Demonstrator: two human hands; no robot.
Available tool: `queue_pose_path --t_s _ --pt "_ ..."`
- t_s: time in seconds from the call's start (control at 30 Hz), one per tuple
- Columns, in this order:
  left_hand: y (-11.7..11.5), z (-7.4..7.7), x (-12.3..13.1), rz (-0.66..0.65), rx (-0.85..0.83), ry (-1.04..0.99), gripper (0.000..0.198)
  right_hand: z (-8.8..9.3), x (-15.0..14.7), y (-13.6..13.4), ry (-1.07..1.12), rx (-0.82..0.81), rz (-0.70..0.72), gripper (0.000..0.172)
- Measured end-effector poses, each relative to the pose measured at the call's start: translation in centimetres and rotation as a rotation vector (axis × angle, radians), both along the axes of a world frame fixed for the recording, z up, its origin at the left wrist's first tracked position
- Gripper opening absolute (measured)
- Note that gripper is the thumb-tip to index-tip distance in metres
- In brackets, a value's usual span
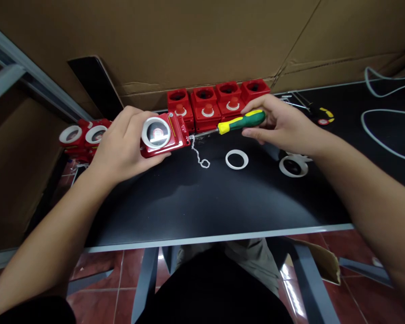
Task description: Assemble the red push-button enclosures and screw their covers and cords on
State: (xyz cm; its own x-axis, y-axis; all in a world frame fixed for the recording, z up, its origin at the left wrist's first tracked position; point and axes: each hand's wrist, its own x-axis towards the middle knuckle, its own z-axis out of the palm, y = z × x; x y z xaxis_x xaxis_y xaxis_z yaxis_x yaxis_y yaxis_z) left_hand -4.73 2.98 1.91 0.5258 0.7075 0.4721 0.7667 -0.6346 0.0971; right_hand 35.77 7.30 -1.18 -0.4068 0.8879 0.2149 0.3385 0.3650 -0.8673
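Note:
My left hand grips a red box-shaped housing with a white ring round its clear, lens-like window. A green and yellow screwdriver is held in my right hand, fingers closed on its handle. Its shaft points left and the tip meets the right end of the housing. From that end a thin white cord trails down onto the black table. A loose white ring lies below the screwdriver. What my left fingers touch behind the housing is hidden.
Several red housings stand in a row along the cardboard wall. More ringed red housings sit at the left. Another white ring lies near my right forearm. Tools and a pale cable are at the right.

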Motion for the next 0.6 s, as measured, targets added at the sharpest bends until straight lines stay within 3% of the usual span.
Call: queue_pose_path --t_s 0.17,0.4,0.53,0.6 --pt "0.1 -0.1 -0.2 -0.024 0.027 0.008 0.066 0.0 0.4 0.1 -0.044 0.022 -0.020 0.035" --pt "0.2 -0.2 -0.3 -0.018 0.036 0.064 0.067 1.0 0.2 -0.5 -0.112 -0.043 -0.072 0.034" --pt "0.5 -0.5 -0.4 -0.040 0.076 0.068 0.070 1.4 0.0 -0.6 -0.196 -0.060 -0.101 0.036" --pt "0.7 -0.6 -0.4 -0.060 0.101 0.067 0.070 1.6 -0.1 -0.6 -0.256 -0.008 -0.119 0.046"
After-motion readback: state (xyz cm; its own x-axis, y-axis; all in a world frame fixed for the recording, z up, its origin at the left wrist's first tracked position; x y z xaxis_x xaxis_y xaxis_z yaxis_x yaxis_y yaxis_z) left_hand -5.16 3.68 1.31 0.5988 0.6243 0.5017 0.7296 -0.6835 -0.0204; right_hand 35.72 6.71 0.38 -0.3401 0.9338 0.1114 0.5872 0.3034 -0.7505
